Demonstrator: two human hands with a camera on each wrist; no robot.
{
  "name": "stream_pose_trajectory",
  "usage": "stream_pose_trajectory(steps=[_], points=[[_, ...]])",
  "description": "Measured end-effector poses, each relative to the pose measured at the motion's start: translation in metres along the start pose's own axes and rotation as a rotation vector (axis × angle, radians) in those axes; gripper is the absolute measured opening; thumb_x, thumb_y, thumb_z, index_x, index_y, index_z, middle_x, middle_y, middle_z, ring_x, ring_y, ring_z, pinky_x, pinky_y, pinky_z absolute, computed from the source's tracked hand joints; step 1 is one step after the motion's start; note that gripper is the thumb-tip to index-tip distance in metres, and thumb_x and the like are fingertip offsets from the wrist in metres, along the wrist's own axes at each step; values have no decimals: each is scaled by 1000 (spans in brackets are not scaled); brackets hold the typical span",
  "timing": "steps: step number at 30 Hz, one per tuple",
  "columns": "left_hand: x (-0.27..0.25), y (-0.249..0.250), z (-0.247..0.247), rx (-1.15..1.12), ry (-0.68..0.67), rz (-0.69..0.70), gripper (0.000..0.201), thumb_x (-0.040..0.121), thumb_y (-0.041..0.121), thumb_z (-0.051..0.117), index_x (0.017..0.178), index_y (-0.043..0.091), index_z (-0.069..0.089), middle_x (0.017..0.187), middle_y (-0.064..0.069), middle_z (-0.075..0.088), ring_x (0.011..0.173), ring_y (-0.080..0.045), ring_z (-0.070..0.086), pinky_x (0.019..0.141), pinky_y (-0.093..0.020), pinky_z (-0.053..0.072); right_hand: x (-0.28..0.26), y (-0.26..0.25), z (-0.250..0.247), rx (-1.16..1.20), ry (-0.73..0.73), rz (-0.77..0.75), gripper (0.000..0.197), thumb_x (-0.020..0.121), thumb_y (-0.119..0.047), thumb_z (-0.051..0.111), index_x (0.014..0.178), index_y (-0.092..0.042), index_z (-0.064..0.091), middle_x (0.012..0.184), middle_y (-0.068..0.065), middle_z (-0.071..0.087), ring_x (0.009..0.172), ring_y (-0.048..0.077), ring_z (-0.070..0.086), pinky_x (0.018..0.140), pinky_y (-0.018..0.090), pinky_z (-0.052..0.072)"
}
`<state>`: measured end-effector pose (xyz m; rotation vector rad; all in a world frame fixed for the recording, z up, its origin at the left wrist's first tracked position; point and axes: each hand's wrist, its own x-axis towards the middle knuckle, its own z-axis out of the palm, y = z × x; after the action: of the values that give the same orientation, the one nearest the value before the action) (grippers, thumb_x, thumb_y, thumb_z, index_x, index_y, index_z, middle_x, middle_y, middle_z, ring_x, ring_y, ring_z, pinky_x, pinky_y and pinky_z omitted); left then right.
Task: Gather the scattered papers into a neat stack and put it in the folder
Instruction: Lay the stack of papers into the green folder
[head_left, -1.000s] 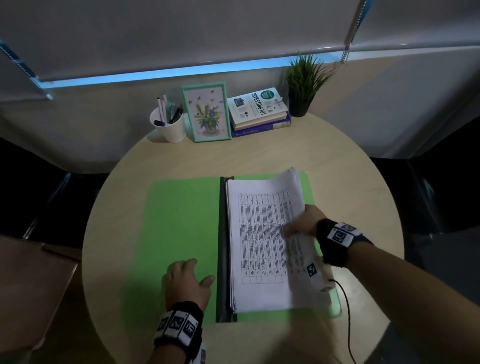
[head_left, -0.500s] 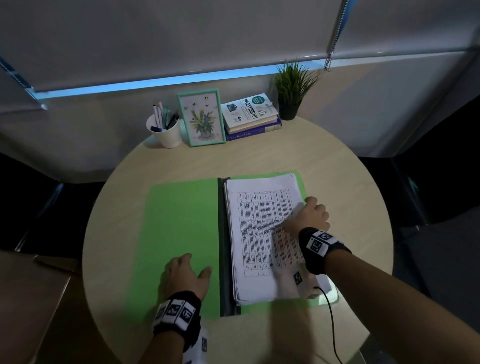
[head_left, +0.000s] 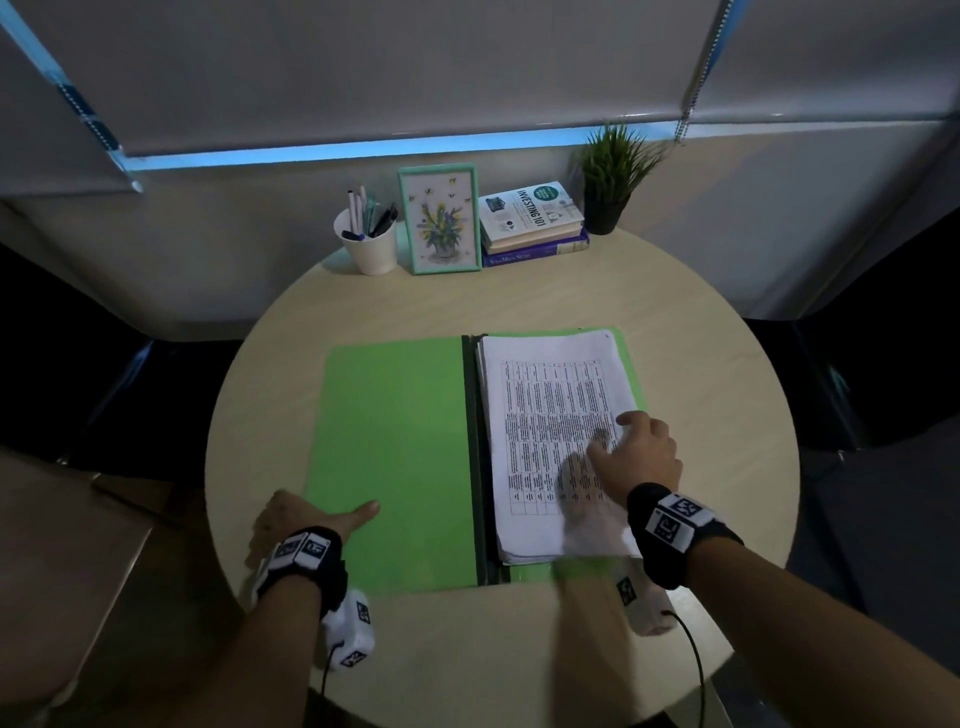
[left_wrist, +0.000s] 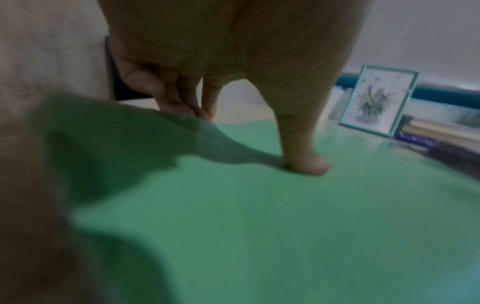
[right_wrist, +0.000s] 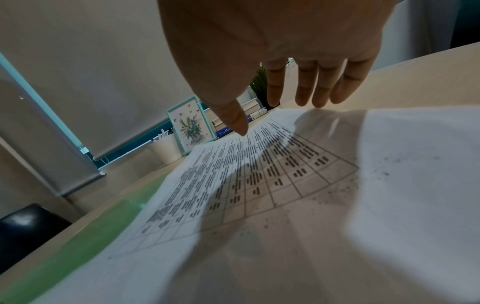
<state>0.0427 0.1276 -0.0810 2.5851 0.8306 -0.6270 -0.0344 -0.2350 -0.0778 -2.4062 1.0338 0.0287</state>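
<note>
A green folder (head_left: 395, 441) lies open on the round table (head_left: 519, 301). The white stack of printed papers (head_left: 545, 415) rests flat on its right half, against the dark spine. My right hand (head_left: 639, 452) is over the stack's right side, with its fingers (right_wrist: 306, 88) straight and spread just above the sheet (right_wrist: 285, 205). My left hand (head_left: 296, 519) is at the front left corner of the empty left cover. Its thumb (left_wrist: 309, 162) presses on top of the cover (left_wrist: 259, 226), and its fingers (left_wrist: 176, 98) curl down at the cover's edge, pinching it.
A white pen cup (head_left: 366, 244), a framed flower picture (head_left: 447, 218), stacked books (head_left: 535, 223) and a small potted plant (head_left: 610, 176) line the table's far edge by the wall. A dark seat (right_wrist: 26, 226) stands left of the table.
The raised right edge of the papers has settled flat, and my right hand slid to the stack's right side. My left hand shifted left to the cover's corner.
</note>
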Motion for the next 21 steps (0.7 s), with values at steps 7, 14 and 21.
stream_pose_trajectory(steps=[7,14,21], points=[[-27,-6,-65,24,52,197,59,79,51,71,113,4,63,117,-18,63,105,-35,59,84,-35,44,4,3,-16,-26,-2,-82,46,85,-44,61,124,-22,50,135,8,45,122,30,46,98,44,40],[-135,41,-109,-74,107,575,28,84,31,69,66,16,55,63,-1,59,65,-18,54,61,-27,37,19,24,-30,-2,-23,-59,37,90,-40,51,122,-20,53,136,10,46,121,33,46,98,45,40],[-225,100,-62,-231,-87,811,14,83,31,67,89,21,60,92,5,69,90,-15,65,82,-25,48,28,46,-41,34,-77,-32,37,88,-35,59,121,-20,54,137,9,43,119,33,49,98,43,41]])
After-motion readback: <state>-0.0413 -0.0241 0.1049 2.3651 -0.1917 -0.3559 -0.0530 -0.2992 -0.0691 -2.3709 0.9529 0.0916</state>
